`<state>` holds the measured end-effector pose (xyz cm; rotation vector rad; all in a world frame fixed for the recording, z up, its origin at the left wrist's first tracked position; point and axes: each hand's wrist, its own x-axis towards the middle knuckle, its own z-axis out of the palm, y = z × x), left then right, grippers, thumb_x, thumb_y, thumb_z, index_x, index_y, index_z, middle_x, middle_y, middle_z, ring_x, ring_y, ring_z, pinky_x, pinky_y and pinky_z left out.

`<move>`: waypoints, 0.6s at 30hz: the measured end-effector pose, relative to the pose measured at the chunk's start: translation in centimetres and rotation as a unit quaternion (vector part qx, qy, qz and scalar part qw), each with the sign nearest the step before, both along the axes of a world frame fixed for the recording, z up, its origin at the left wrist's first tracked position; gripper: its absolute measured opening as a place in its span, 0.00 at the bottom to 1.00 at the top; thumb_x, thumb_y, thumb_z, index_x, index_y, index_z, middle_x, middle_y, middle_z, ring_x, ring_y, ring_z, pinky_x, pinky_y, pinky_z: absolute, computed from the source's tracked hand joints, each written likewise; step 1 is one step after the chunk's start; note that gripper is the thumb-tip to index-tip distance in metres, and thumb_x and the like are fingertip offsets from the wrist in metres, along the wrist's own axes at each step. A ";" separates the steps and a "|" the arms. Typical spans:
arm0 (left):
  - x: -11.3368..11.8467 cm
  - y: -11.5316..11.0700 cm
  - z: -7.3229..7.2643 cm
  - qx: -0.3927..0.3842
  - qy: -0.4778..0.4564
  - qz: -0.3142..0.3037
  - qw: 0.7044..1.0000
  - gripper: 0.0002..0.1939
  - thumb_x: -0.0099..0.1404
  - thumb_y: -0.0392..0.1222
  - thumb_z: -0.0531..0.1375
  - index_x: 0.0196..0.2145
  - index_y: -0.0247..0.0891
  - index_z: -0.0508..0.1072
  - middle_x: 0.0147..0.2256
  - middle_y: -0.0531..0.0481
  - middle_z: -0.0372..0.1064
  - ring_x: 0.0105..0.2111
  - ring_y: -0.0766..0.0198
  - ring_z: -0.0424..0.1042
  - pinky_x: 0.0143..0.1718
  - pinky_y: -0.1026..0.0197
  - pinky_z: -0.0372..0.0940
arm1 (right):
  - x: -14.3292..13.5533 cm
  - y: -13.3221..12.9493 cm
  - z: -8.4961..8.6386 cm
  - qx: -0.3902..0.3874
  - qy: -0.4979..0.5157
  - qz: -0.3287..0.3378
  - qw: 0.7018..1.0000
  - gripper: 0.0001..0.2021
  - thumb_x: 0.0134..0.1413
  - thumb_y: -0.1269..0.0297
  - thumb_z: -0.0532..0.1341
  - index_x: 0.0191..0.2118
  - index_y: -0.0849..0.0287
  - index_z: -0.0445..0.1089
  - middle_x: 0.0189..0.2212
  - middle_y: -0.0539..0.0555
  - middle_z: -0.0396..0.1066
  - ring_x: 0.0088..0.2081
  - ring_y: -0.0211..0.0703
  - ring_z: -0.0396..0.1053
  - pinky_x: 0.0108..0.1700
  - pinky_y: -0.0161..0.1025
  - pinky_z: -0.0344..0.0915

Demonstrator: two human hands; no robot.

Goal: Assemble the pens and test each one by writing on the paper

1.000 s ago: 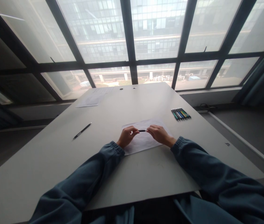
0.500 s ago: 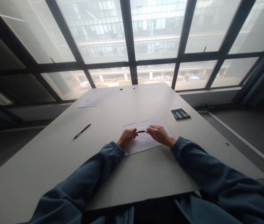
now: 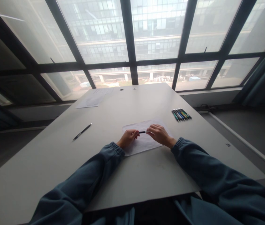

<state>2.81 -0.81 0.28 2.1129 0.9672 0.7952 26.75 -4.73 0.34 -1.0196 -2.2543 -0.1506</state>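
Between my two hands a dark pen (image 3: 142, 132) lies level above a white sheet of paper (image 3: 141, 147). My left hand (image 3: 129, 137) is closed round the pen's left end. At the pen's lighter right end, the fingers of my right hand (image 3: 158, 133) are pinched on it. Both ends of the pen are partly hidden by my fingers. The paper rests on the white table (image 3: 123, 181) beneath my hands, its edges showing on either side of them.
Another dark pen (image 3: 82, 132) lies slanted at the left. A row of several coloured pens (image 3: 181, 114) sits at the right. More sheets of paper (image 3: 89, 101) lie at the far left, and a small dark piece (image 3: 227, 145) is near the right edge. Windows stand beyond the table.
My left fingers have shifted slightly to the right along the pen, and my right fingers have changed position a little at its end. Everything else stays put.
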 end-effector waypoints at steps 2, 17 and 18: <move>0.0 0.1 -0.1 -0.004 0.007 -0.001 1.000 0.29 0.69 0.59 0.50 0.29 0.33 0.77 0.21 0.51 0.68 0.22 0.68 0.63 0.25 0.65 0.57 | 0.0 0.0 0.1 0.005 0.000 0.000 1.000 0.07 0.66 0.63 0.57 0.39 0.57 0.71 0.35 0.55 0.72 0.37 0.43 0.65 0.42 0.39 0.58; -0.5 0.1 0.3 0.168 0.026 -0.037 0.985 0.27 0.70 0.57 0.53 0.22 0.35 0.73 0.22 0.49 0.67 0.24 0.67 0.63 0.30 0.63 0.60 | -0.1 -0.1 0.4 -0.010 -0.017 0.009 1.000 0.10 0.66 0.62 0.57 0.34 0.59 0.70 0.31 0.55 0.71 0.35 0.43 0.64 0.41 0.40 0.55; -0.5 0.0 0.3 0.173 0.023 -0.037 0.984 0.26 0.70 0.56 0.53 0.23 0.35 0.73 0.22 0.49 0.67 0.24 0.67 0.63 0.30 0.64 0.60 | -0.1 -0.1 0.3 -0.011 -0.008 0.011 1.000 0.10 0.66 0.62 0.57 0.34 0.58 0.71 0.31 0.55 0.71 0.35 0.43 0.64 0.40 0.40 0.55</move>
